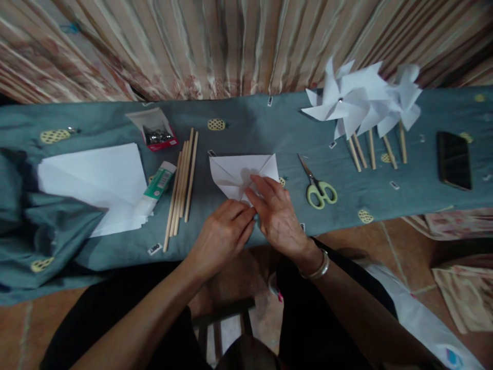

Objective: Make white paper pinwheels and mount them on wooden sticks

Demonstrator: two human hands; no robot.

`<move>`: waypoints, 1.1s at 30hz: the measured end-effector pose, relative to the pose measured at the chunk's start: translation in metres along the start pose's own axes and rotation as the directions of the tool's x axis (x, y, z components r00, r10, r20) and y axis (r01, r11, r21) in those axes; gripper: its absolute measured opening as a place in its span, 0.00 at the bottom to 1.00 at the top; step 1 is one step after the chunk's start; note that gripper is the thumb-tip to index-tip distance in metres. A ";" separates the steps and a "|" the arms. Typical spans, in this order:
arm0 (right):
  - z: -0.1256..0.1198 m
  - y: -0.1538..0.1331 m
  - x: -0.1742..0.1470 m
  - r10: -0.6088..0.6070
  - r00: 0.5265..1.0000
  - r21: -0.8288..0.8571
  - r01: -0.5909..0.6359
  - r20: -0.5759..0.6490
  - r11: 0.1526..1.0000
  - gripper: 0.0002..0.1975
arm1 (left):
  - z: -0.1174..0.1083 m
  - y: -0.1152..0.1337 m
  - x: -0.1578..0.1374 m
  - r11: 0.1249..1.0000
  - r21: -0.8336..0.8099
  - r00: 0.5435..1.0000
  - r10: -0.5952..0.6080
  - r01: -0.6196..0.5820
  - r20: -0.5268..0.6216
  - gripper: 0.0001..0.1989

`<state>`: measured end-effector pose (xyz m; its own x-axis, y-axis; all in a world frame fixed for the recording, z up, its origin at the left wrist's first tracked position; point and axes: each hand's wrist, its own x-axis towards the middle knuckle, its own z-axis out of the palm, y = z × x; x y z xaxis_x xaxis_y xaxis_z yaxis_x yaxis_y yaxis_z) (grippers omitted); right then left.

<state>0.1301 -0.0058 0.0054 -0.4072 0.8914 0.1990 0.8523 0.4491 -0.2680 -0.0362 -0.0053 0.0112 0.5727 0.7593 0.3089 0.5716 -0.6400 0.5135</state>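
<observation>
A white sheet of paper with creases running in from its corners lies in front of me at the table's near edge. My left hand pinches its near edge, fingers pressed together. Against the paper's right side, my right hand bends over it, fingers on the sheet and thumb side close to my left fingertips. Both hands hide the near part of the paper. Just right of it lie scissors with light green handles. Left of the paper are several thin wooden sticks.
A stack of white paper lies at left, with a glue stick on its edge. Behind is a small open box of metal pins. Several paper pinwheels on sticks lie at back right, near a black phone.
</observation>
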 end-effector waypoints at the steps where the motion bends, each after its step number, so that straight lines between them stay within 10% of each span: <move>1: 0.001 0.000 -0.001 0.000 1.000 -0.005 0.000 -0.002 1.000 0.20 | 0.000 0.001 0.000 1.000 0.007 1.000 0.001 -0.001 0.004 0.09; 19: -0.010 0.036 0.010 0.260 0.943 0.212 -0.216 -0.208 0.953 0.24 | 0.001 -0.002 -0.005 0.998 0.049 0.999 0.041 -0.040 -0.024 0.12; 33: -0.015 0.075 0.025 0.337 0.934 0.448 -0.253 -0.117 0.857 0.25 | -0.013 -0.005 -0.003 0.995 0.019 0.995 0.096 -0.096 0.011 0.13</move>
<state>0.1886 0.0493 0.0044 -0.0550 0.9771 0.2057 0.6867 0.1866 -0.7026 -0.0484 -0.0023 0.0181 0.6311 0.6932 0.3481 0.5252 -0.7121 0.4659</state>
